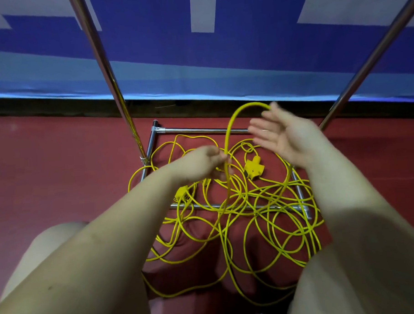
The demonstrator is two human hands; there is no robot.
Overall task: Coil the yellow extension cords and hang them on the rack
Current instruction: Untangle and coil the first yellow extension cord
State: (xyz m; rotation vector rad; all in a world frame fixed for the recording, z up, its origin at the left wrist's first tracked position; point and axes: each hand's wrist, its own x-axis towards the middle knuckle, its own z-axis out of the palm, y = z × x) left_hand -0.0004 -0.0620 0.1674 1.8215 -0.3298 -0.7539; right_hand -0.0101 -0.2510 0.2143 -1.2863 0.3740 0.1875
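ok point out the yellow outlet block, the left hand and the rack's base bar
yellow outlet block [253, 170], head view, top face
left hand [207, 165], head view, back of hand
rack's base bar [200, 130], head view, far bar

Two bare forearms without sleeves, left hand [209, 162] and right hand [279, 136] ungloved, both knees bare

Red floor [59, 168] meets a blue-and-white banner [196, 50] along the far wall.
The banner's blue field carries large white block shapes and fades to a paler blue band near its lower edge; a dark strip [45, 105] runs between it and the red floor.
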